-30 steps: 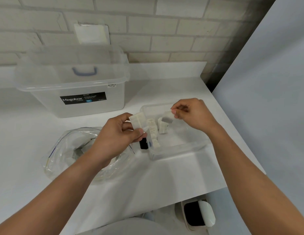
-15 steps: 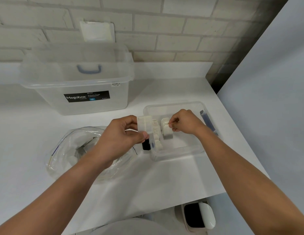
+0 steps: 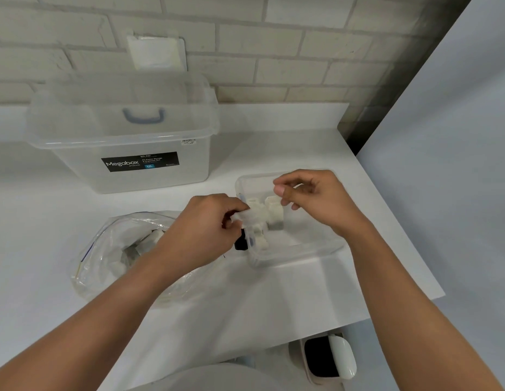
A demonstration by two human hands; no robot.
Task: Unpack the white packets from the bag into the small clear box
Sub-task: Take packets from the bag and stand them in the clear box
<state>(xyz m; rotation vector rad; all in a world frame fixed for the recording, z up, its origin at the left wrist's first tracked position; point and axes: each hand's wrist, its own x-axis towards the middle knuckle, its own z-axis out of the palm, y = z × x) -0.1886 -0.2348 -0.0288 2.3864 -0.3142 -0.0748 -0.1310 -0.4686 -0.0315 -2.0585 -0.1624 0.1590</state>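
Note:
The small clear box (image 3: 297,254) sits on the white counter near its right edge, with several white packets (image 3: 274,218) standing inside along its left side. My left hand (image 3: 206,225) pinches one white packet (image 3: 255,213) right at the box's left rim. Hovering just above the box, my right hand (image 3: 311,198) has loosely curled fingers with nothing between them. The crumpled clear bag (image 3: 110,249) lies to the left under my left forearm, and more white packets (image 3: 149,241) show inside it.
A large clear Megabox tub (image 3: 127,142) with its lid stands at the back left against the brick wall. A small black object (image 3: 240,244) lies between bag and box. A grey wall closes off the right side. A pedal bin (image 3: 330,359) stands below the counter's front edge.
My right hand lowered its packet into the box, released it and rose empty. My left hand carried its packet right and down to the box's left rim.

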